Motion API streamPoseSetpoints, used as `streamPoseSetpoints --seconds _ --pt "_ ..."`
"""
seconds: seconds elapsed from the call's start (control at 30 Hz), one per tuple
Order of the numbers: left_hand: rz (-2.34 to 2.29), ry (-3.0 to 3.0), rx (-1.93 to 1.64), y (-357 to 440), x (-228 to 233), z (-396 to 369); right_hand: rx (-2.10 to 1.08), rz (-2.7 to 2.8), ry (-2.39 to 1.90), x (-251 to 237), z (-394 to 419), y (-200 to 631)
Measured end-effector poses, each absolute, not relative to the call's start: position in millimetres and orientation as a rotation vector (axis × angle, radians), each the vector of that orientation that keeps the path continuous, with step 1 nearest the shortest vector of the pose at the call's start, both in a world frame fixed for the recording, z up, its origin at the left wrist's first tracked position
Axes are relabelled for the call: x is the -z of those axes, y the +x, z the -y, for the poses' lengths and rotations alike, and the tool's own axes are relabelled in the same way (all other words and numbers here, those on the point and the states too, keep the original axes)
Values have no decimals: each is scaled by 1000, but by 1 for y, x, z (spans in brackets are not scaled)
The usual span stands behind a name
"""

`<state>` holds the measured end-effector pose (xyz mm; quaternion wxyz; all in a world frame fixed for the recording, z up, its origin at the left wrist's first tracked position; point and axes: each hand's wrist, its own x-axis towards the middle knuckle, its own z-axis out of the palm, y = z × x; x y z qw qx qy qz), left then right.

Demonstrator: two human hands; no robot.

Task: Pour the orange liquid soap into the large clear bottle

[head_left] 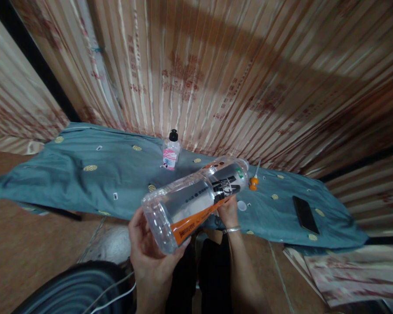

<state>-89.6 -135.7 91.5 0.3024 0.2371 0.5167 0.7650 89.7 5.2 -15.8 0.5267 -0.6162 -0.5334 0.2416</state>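
The left hand [150, 253] cups the base of a clear plastic bottle with an orange label [196, 203]. The bottle slants toward two o'clock. The right hand [228, 211] grips its upper part from below.

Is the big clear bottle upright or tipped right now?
Tipped: the clear bottle lies nearly level between the left hand at its base and the right hand.

L hand [150, 253] palm up, fingers curled in a grip; R hand [228, 210] further fwd, fingers closed, bangle on wrist, both forearms raised

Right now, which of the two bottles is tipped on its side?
The large clear bottle with the orange label, held in both hands; the small black-capped bottle stands upright on the cloth.
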Motion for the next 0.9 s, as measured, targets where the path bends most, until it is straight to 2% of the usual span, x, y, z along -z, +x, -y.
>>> streamPoseSetpoints --seconds 0.9 --pt "-1377 614 -2014 -86 -94 137 -637 1294 -1457 3 0 85"
